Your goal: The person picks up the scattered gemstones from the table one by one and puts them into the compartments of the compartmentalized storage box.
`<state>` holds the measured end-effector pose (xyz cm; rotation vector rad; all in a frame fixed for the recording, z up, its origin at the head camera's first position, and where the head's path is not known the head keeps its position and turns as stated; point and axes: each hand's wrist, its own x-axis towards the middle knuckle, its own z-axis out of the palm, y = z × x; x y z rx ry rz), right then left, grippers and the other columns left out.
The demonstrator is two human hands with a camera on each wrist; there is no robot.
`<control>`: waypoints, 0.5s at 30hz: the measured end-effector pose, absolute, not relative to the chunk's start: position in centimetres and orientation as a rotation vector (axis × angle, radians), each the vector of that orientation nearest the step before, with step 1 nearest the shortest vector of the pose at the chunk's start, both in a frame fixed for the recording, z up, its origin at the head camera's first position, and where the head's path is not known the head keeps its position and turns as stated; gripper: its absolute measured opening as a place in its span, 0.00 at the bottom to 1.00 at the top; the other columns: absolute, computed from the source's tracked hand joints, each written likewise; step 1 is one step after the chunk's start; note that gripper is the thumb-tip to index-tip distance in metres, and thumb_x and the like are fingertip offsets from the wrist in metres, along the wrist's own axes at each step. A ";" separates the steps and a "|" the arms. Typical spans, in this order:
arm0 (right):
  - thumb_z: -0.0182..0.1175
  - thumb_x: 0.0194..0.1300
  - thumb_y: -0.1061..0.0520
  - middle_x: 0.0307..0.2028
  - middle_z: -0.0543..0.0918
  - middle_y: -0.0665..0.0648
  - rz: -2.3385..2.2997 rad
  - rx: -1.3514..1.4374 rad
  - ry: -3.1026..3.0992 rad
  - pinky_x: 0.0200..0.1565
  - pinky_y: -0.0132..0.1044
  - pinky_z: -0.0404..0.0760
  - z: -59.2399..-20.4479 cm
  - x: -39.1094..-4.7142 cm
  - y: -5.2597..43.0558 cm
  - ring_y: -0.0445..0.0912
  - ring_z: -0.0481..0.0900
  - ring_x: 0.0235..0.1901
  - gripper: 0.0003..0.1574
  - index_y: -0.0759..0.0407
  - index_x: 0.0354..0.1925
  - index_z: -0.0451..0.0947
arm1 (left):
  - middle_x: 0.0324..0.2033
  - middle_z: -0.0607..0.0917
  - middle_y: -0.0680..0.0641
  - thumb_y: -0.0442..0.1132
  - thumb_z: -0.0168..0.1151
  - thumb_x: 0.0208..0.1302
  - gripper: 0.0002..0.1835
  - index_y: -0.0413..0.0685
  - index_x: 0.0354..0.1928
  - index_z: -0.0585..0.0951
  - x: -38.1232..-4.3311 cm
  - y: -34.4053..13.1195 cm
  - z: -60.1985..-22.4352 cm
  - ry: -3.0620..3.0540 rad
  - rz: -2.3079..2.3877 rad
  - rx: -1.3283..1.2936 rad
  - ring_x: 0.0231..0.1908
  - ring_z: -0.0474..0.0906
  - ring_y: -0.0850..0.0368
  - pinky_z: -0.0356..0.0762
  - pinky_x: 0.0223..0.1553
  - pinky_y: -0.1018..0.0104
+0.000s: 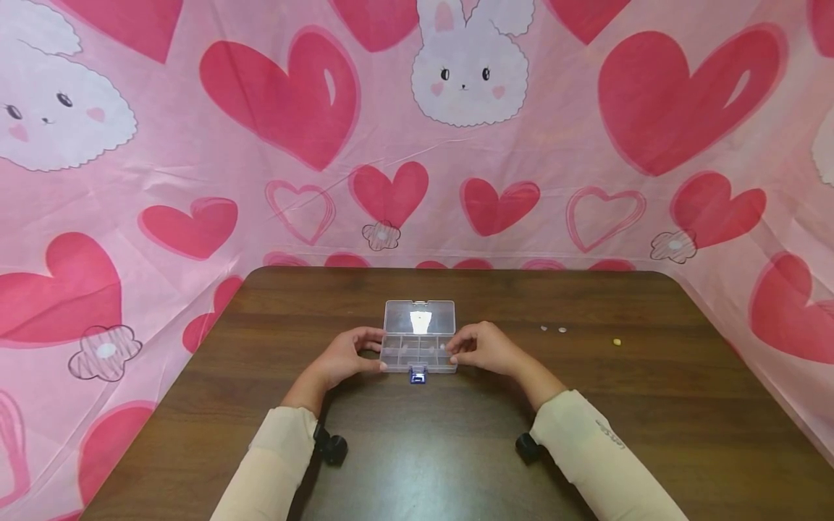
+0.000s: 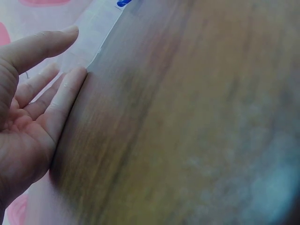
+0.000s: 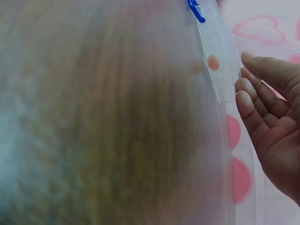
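Observation:
A clear plastic compartment box [image 1: 419,365] with a blue latch [image 1: 418,375] sits on the table, its lid [image 1: 399,318] tipped back. Beside its left end is my left hand [image 1: 347,356], thumb at the front corner and fairly straight fingers along the side. My right hand [image 1: 485,349] is at the right end, fingertips by the right compartments, with a gap between thumb and fingers. Nothing shows held there, though one finger is hidden in the right wrist view. That view shows a small orange spot [image 3: 213,63] through the box wall; I cannot tell what it is.
On the brown wooden table [image 1: 586,412], right of the right hand, lie two small whitish pieces, one nearer [image 1: 544,328] and one farther right [image 1: 562,330]. Beyond them is a small yellow piece [image 1: 617,342]. A pink heart-patterned cloth [image 1: 449,152] hangs behind the table.

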<state>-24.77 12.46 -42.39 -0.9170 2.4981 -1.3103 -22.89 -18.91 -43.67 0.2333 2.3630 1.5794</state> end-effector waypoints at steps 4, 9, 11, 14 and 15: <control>0.72 0.55 0.64 0.32 0.86 0.52 -1.353 -0.910 2.495 0.35 0.34 0.81 -42.5 -24.7 12.7 0.43 0.79 0.31 0.09 0.62 0.37 0.86 | 0.48 0.82 0.44 0.34 0.77 0.50 0.32 0.42 0.59 0.76 -22.7 -18.9 -43.4 2.363 1.586 0.248 0.49 0.77 0.48 0.78 0.50 0.59; 0.72 0.56 0.62 0.35 0.87 0.52 -1.416 -0.852 2.513 0.34 0.35 0.79 -42.4 -24.5 13.2 0.46 0.78 0.32 0.10 0.60 0.39 0.86 | 0.50 0.81 0.39 0.29 0.74 0.52 0.31 0.36 0.59 0.75 -22.2 -18.5 -42.2 2.355 1.577 0.253 0.50 0.76 0.44 0.77 0.51 0.57; 0.72 0.56 0.62 0.36 0.87 0.51 -1.440 -0.830 2.519 0.35 0.36 0.79 -42.4 -24.4 13.4 0.47 0.78 0.32 0.10 0.60 0.39 0.86 | 0.50 0.81 0.40 0.28 0.73 0.52 0.31 0.37 0.60 0.75 -22.4 -18.5 -42.6 2.354 1.577 0.242 0.51 0.76 0.44 0.77 0.51 0.57; 0.73 0.55 0.61 0.34 0.86 0.51 -1.481 -0.799 2.521 0.36 0.37 0.79 -42.2 -24.2 13.7 0.48 0.78 0.33 0.11 0.60 0.40 0.86 | 0.49 0.82 0.42 0.29 0.75 0.51 0.32 0.39 0.60 0.75 -23.1 -18.8 -43.7 2.357 1.587 0.235 0.50 0.77 0.46 0.77 0.51 0.57; 0.73 0.55 0.61 0.34 0.86 0.51 -1.494 -0.786 2.523 0.37 0.37 0.78 -42.2 -24.2 13.9 0.48 0.78 0.33 0.12 0.60 0.40 0.86 | 0.49 0.82 0.43 0.30 0.75 0.51 0.32 0.39 0.59 0.76 -23.1 -18.9 -43.8 2.357 1.591 0.236 0.50 0.77 0.47 0.77 0.51 0.58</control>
